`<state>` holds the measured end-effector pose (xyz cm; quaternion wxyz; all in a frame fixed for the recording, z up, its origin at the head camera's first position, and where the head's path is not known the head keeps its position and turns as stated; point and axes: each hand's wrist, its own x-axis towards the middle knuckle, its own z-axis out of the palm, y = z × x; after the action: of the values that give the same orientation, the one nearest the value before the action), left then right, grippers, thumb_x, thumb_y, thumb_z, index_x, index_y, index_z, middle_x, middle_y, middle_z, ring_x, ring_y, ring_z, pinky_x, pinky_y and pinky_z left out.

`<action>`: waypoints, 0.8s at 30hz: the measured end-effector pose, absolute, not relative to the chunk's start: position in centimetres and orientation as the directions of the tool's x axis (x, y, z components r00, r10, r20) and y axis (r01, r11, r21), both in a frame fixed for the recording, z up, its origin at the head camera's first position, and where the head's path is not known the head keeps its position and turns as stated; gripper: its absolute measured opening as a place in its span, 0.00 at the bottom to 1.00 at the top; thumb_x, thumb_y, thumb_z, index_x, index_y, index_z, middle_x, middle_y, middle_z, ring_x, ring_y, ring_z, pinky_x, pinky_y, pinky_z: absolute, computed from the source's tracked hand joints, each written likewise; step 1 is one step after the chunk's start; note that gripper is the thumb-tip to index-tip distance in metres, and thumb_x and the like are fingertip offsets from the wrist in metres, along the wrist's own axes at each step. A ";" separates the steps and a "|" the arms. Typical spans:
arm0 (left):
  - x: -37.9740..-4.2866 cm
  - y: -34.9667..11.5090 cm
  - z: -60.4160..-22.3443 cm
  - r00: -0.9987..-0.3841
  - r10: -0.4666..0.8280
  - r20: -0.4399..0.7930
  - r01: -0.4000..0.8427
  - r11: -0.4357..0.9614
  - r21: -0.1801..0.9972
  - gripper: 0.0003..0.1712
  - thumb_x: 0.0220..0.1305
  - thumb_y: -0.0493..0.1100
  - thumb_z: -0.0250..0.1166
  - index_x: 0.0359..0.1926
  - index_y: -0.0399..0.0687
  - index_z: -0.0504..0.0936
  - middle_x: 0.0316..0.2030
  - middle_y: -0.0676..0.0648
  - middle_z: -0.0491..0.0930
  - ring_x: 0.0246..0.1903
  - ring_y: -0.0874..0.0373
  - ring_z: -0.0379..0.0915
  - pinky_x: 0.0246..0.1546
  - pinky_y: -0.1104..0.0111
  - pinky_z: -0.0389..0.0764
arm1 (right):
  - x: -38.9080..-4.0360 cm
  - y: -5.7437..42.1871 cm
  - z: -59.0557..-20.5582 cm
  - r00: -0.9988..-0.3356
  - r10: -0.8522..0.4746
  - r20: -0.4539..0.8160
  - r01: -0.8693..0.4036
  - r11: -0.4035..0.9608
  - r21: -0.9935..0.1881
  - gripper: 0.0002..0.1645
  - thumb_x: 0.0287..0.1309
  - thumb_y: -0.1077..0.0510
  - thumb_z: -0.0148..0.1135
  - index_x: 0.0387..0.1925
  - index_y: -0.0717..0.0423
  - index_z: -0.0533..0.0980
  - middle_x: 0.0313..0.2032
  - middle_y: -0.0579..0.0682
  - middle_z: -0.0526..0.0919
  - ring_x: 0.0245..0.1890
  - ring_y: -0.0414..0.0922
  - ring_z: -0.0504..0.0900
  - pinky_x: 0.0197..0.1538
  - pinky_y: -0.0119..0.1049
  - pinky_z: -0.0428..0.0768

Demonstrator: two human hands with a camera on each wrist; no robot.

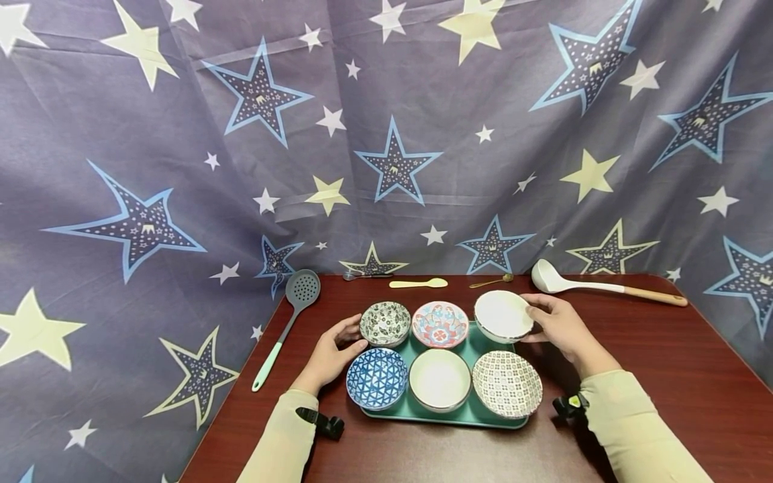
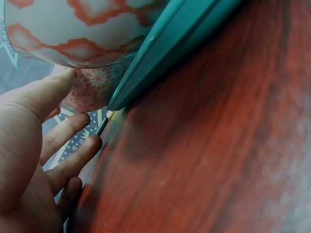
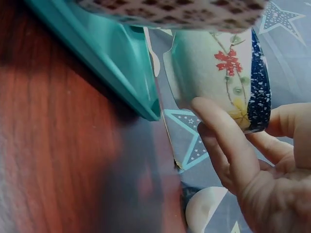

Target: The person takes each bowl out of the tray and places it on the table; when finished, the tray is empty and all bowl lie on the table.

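Note:
My right hand (image 1: 561,329) grips a white bowl (image 1: 504,314) by its right side, at the tray's back right corner. In the right wrist view that bowl (image 3: 214,68) has flowers outside and a speckled dark blue rim; its foot is raised off the tray. The left hand (image 1: 331,354) is at the left side of a black-and-white floral bowl (image 1: 385,323), fingers loosely extended. That bowl's outside (image 2: 90,87) has a red flower pattern in the left wrist view, with the thumb right against it. Under the bowls lies a green tray (image 1: 447,417).
Also on the tray are a pink-and-blue bowl (image 1: 440,325), a blue patterned bowl (image 1: 377,378), a cream bowl (image 1: 439,380) and a brown-patterned bowl (image 1: 507,384). A skimmer (image 1: 302,290) lies left, a ladle (image 1: 548,276) back right. Small spoons, one yellow (image 1: 418,284), line the back edge.

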<state>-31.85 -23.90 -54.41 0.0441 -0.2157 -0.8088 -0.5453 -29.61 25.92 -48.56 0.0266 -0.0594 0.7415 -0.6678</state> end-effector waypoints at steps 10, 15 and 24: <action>-32.1 -24.2 -54.9 -0.900 0.305 0.312 0.408 0.333 0.850 0.35 0.71 0.42 0.71 0.75 0.45 0.71 0.59 0.39 0.83 0.57 0.41 0.80 0.60 0.45 0.76 | -29.5 27.1 -48.1 -0.994 -0.090 0.067 -0.075 0.086 -0.994 0.29 0.81 0.62 0.48 0.75 0.75 0.61 0.57 0.68 0.75 0.37 0.42 0.88 0.40 0.50 0.88; -32.2 -24.2 -54.9 -0.905 0.300 0.301 0.394 0.328 0.859 0.35 0.70 0.41 0.71 0.75 0.47 0.72 0.59 0.38 0.83 0.57 0.39 0.80 0.61 0.41 0.75 | -29.2 28.0 -48.2 -0.995 -0.073 0.073 -0.081 0.109 -0.991 0.29 0.81 0.63 0.46 0.74 0.76 0.61 0.60 0.75 0.70 0.37 0.41 0.87 0.40 0.49 0.88; -32.1 -24.0 -55.0 -0.897 0.298 0.326 0.410 0.291 0.864 0.36 0.70 0.34 0.70 0.75 0.35 0.69 0.59 0.27 0.79 0.57 0.27 0.76 0.60 0.33 0.70 | -28.6 29.9 -49.2 -0.995 -0.054 0.078 -0.084 0.101 -0.991 0.30 0.81 0.63 0.46 0.74 0.77 0.59 0.59 0.67 0.72 0.38 0.41 0.87 0.40 0.50 0.88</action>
<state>-32.15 -23.97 -54.98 0.0510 -0.2207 -0.8019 -0.5529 -28.57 29.89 -49.17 -0.0110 -0.0465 0.7420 -0.6687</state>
